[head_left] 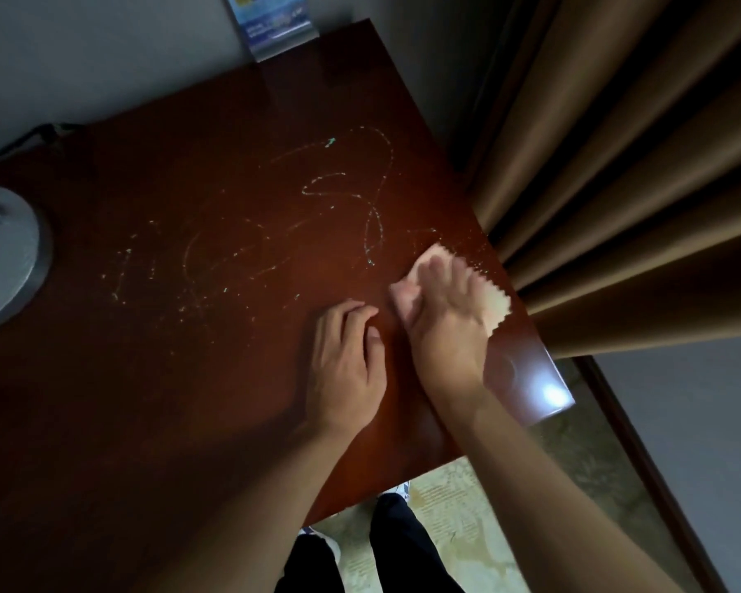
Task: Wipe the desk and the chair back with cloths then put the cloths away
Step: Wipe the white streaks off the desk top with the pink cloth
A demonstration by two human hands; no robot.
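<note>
A dark red-brown desk fills the view, its top marked with pale, wavy streaks and specks. My right hand lies flat on a light-coloured cloth near the desk's right edge, fingers spread and blurred by motion. The cloth's zigzag edge shows to the right of the hand. My left hand rests on the bare desk just left of it, fingers loosely curled, holding nothing. No chair is in view.
A grey round lamp base stands at the desk's left edge, with a cable behind it. A blue card stand sits at the far corner. Brown curtains hang close on the right. Patterned floor lies below.
</note>
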